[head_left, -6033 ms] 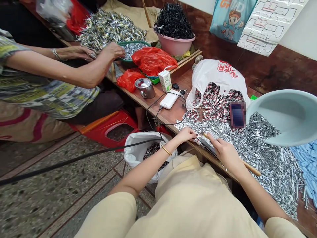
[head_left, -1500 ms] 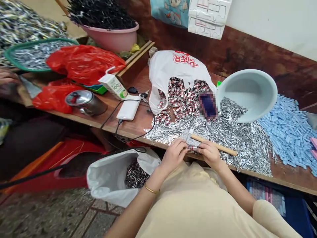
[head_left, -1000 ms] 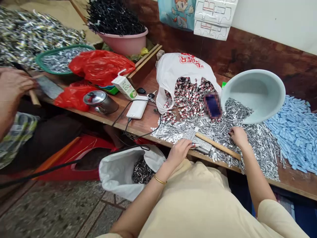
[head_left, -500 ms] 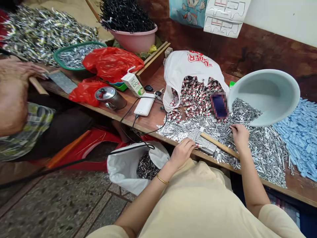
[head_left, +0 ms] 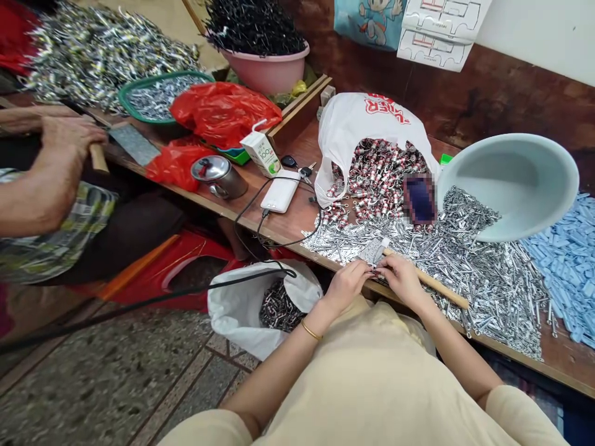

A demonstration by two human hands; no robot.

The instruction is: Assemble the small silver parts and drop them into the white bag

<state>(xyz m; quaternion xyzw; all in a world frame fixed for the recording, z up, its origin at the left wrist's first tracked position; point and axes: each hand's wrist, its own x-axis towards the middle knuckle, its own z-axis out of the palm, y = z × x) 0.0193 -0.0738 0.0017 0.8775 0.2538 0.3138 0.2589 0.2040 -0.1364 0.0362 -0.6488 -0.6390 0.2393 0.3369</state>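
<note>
My left hand (head_left: 346,284) is closed in a pinch at the table's front edge, on a small red-and-silver metal fitting that the fingers now mostly hide. Close against it, my right hand (head_left: 402,277) is also closed, its fingertips meeting the left ones; whatever small piece they pinch is hidden. Both hands are at the near side of a grey metal block (head_left: 370,252). A hammer (head_left: 441,288) lies with its pale head by the block and its wooden handle running right, beyond my right hand. Loose silver metal parts (head_left: 493,297) spread around the hammer.
A white plastic bag (head_left: 372,111) spills red-and-silver fittings (head_left: 381,179). Right of it are a tilted grey basin (head_left: 534,186) and light-blue pieces (head_left: 567,260). Below the edge stands a white sack (head_left: 232,310). At left, a co-worker's hands (head_left: 69,133) hold a wooden handle.
My right hand has moved left from the silver parts to meet my left hand at the block. The hammer handle has shifted slightly. The co-worker's hands have moved right, and the view has turned slightly.
</note>
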